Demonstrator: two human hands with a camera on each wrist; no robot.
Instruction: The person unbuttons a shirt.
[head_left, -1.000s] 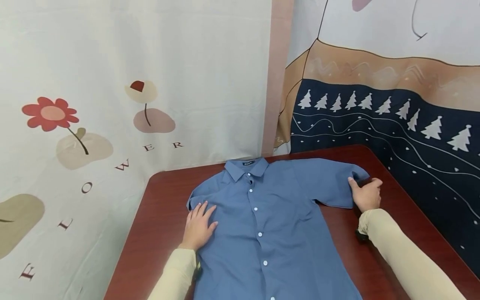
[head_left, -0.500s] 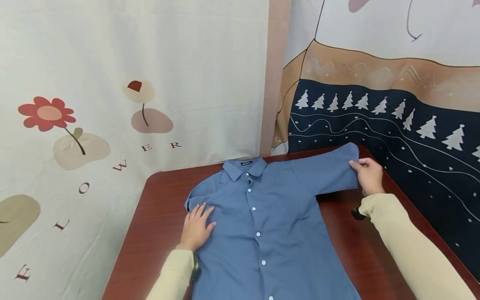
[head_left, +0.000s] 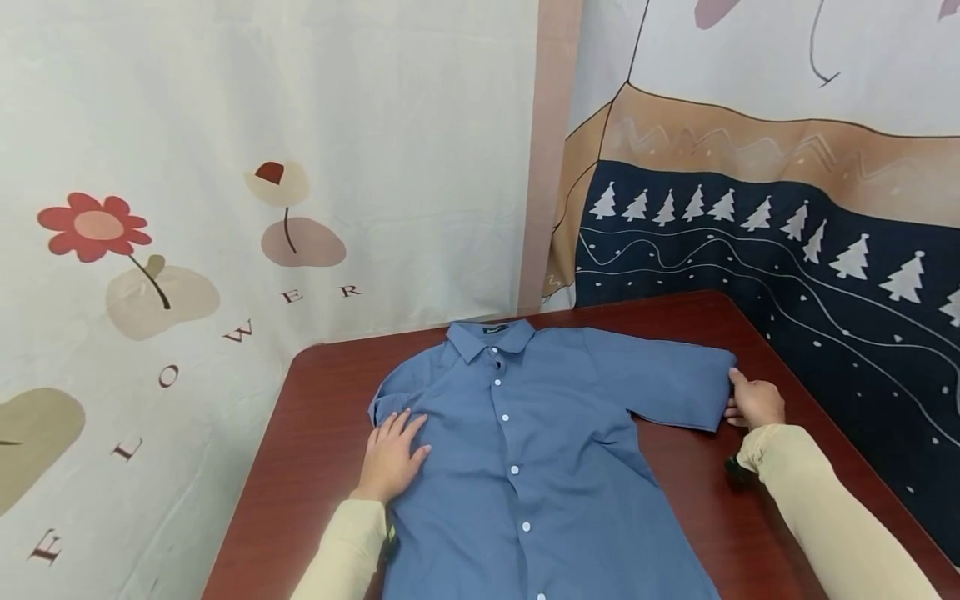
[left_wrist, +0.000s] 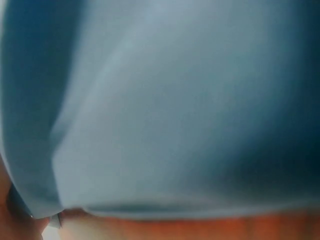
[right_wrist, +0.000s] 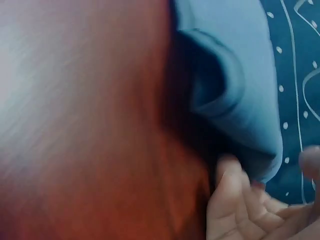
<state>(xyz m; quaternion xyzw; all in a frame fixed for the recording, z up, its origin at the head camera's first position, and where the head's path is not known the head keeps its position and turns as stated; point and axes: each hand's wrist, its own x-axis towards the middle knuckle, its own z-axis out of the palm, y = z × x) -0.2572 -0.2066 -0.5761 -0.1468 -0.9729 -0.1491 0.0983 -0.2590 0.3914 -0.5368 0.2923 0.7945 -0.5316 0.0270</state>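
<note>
Could skew the blue, short-sleeved cloth shirt (head_left: pixel 585 500), lying buttoned beneath the spread fingers of the left hand (head_left: pixel 392 460), by tugging too hard at the sleeve (head_left: pixel 660 375) beside the right hand (head_left: pixel 757 404); could also leave the gaping cuff opening (right_wrist: pixel 212 82) bunched there. With the right thumb (right_wrist: pixel 311 165) apart from its fingers, cannot tell pinch from light touch. Underneath, a glossy reddish-brown table (head_left: pixel 315 433); beyond the fingertips, off-white flower-printed fabric (head_left: pixel 412 167) and navy tree-printed fabric (head_left: pixel 645 287).
</note>
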